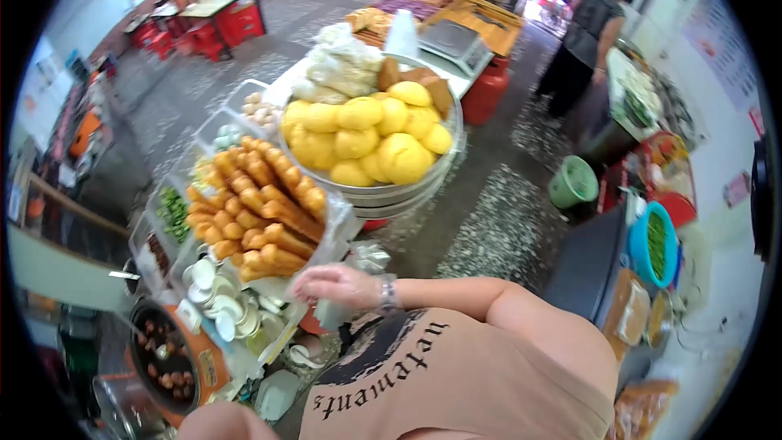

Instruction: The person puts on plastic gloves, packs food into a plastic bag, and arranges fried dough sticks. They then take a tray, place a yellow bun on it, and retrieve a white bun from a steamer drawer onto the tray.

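Note:
My right hand [338,286], in a clear plastic glove, is beside the lined tray of fried dough sticks [257,204], at its near edge. Its fingers point left and look slightly curled; whether they touch or hold anything is too small to tell. Only a bare arm or shoulder shows at the bottom left, and my left hand is out of the picture. White lids and cups [224,301] lie left of the right hand. Beyond the dough sticks, a round steamer [383,200] holds several yellow buns [358,143].
A pot of dark liquid with round pieces [167,350] stands lower left. Tubs of greens [173,213] and eggs [261,110] line the tray's far side. A scale [452,42] sits behind the steamer. A person [582,41] stands at the right counter near a green bucket [573,182].

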Tool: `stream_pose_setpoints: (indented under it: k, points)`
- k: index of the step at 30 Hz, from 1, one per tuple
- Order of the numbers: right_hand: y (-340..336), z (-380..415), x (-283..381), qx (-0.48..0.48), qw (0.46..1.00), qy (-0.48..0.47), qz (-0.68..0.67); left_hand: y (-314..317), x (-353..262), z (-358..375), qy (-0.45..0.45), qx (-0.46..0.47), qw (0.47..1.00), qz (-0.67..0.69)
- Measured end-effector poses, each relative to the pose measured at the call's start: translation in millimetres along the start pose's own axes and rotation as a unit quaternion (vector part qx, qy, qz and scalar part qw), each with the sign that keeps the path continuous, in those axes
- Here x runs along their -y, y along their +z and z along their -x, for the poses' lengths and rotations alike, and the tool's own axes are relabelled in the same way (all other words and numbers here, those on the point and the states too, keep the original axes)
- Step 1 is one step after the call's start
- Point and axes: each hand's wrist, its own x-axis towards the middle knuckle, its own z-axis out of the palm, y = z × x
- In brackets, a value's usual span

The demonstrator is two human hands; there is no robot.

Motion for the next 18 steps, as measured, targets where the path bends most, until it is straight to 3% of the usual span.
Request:
stream_pose_setpoints:
  k: [1, 2, 3, 4, 5, 6, 7, 8, 9, 10, 12, 14, 15, 16, 17, 18]
  points:
    - [-1.9, -0.5, 8.3, -0.010, 1.000, -0.012, -0.025, -2.6, 1.8, 16.9, -0.105, -0.077, 0.989, 0.067]
    - [-2.9, -0.4, 19.0, -0.025, 0.998, -0.022, -0.051, -4.1, 1.2, 43.5, -0.207, -0.314, 0.867, 0.326]
    - [-5.3, -2.9, 26.7, -0.032, 0.995, -0.090, -0.037, -1.1, 13.2, 66.9, -0.311, -0.384, 0.805, 0.328]
    - [-5.4, -3.1, 35.7, -0.022, 0.992, -0.083, -0.094, 2.4, 30.9, 92.0, -0.583, -0.128, 0.802, 0.025]
    - [-4.2, -6.3, 36.4, -0.001, 0.991, -0.029, -0.130, 4.6, 36.7, 140.8, -0.682, -0.117, 0.721, 0.030]
    - [-2.5, -7.7, 35.6, 0.019, 0.986, 0.026, -0.164, -1.0, 42.8, 188.2, -0.722, -0.080, 0.683, 0.072]
    - [1.1, -5.5, 30.2, 0.056, 0.991, 0.061, -0.109, -2.2, 57.2, 229.9, -0.725, -0.142, 0.646, 0.192]
    - [5.3, -0.8, 21.1, 0.092, 0.990, 0.096, -0.053, 27.1, 62.8, 227.4, -0.746, -0.388, 0.501, 0.207]
    - [8.8, -3.0, 7.4, 0.051, 0.989, 0.100, -0.095, 20.7, 61.1, 257.0, -0.694, -0.112, 0.711, -0.005]
    - [3.2, -3.3, 0.7, 0.053, 0.990, 0.099, -0.091, 21.8, 66.2, 258.5, -0.691, -0.112, 0.715, -0.005]
    - [-8.0, -2.3, -10.5, 0.039, 0.963, 0.121, -0.239, 27.4, 75.1, 259.6, -0.719, -0.335, 0.539, 0.283]
    - [-11.0, -2.2, -27.9, 0.023, 0.965, 0.140, -0.222, 40.6, 73.7, 251.1, -0.725, -0.297, 0.568, 0.252]
    - [-10.8, -3.9, -35.8, -0.013, 0.996, 0.005, -0.085, 44.1, 74.2, 250.2, -0.732, -0.329, 0.551, 0.226]
    - [-11.7, -5.9, -43.0, -0.049, 0.989, -0.131, 0.054, 45.8, 75.1, 249.5, -0.739, -0.360, 0.534, 0.200]
    - [-14.0, -6.6, -49.9, -0.048, 0.989, -0.132, 0.055, 45.6, 76.3, 252.6, -0.738, -0.360, 0.535, 0.201]
    - [-13.5, -6.6, -48.8, -0.064, 0.996, 0.001, -0.067, 45.2, 77.7, 256.6, -0.737, -0.366, 0.533, 0.197]
